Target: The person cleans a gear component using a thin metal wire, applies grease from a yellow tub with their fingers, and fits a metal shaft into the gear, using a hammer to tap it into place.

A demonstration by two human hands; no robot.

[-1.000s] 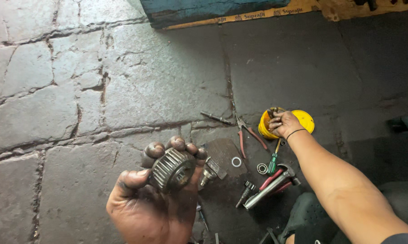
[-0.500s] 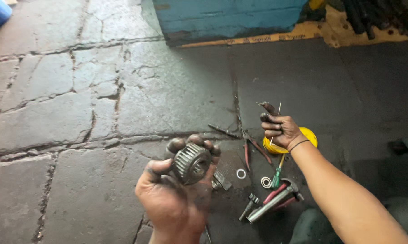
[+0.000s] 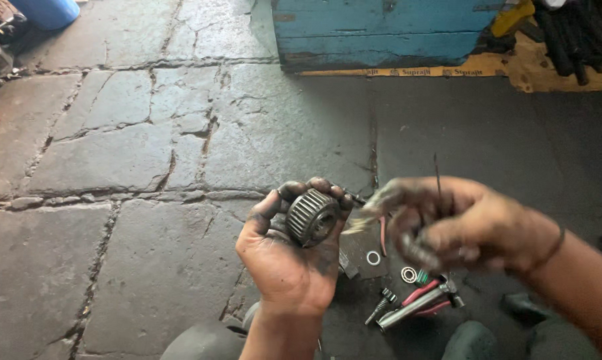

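My left hand, black with grease, is palm up and holds a round toothed metal gear between fingers and thumb. My right hand is blurred by motion just to the right of the gear, at about the same height. Its fingers are closed around a thin dark pin or wire that sticks up above the knuckles. On the stone floor below the hands lie a small washer, a small bearing and a tool with red handles.
The floor is of cracked stone slabs. A blue wooden box stands at the back, with yellow sheeting and dark rods to its right. A blue container is at the far left. My knees show at the bottom.
My right hand has lifted off the yellow object on the floor and come left and up toward the gear, holding a thin pin. The camera has tilted up; the left hand keeps the gear.
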